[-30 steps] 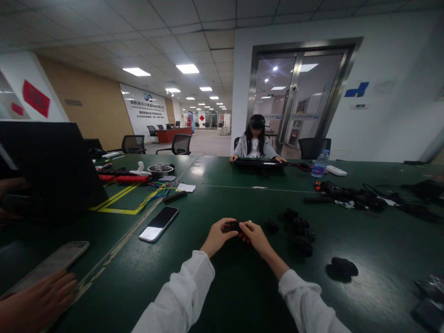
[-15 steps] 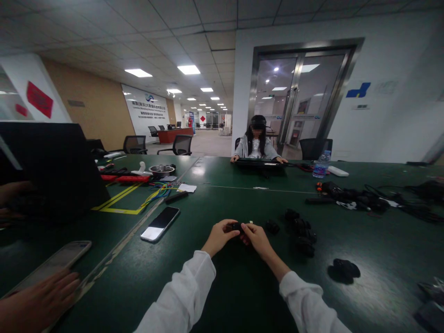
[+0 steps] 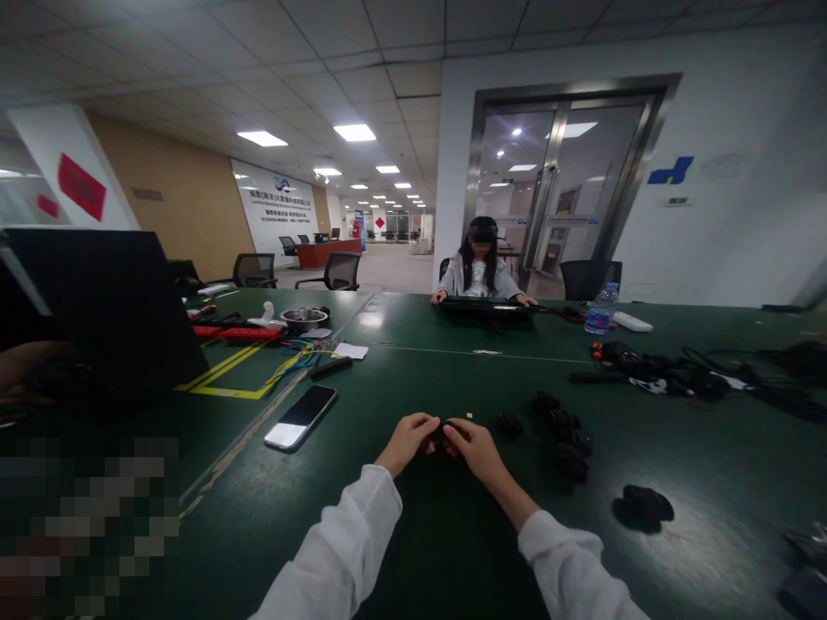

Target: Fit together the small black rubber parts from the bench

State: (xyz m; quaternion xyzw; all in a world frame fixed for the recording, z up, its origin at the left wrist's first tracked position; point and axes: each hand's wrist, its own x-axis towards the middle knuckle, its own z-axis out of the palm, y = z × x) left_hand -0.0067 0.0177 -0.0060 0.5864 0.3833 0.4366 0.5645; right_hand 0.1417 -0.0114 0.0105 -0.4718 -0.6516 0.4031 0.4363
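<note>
My left hand (image 3: 412, 441) and my right hand (image 3: 474, 444) meet over the green table (image 3: 452, 542), fingertips almost together. Between them is a small black object (image 3: 440, 430), mostly covered by the fingers, so its kind cannot be made out. Both hands are closed on it in a pinch. To the right of my right hand lies a small black piece (image 3: 510, 424), with a cluster of similar black pieces (image 3: 566, 437) beyond it. Another black piece (image 3: 644, 506) sits apart, farther right. A tiny pale bit (image 3: 469, 416) lies just past my right fingers.
A phone (image 3: 301, 418) lies to the left. Beyond it are coloured wires (image 3: 294, 362), a metal bowl (image 3: 303, 319) and a black laptop (image 3: 109, 310). Across the table a person (image 3: 481, 267) holds a dark flat panel (image 3: 488, 308). A water bottle (image 3: 601, 308) and black cables (image 3: 678, 375) are at right.
My hands have turned the small black object slightly, and less of it shows between the fingers. The view has shifted a little. The lower left corner is now pixelated.
</note>
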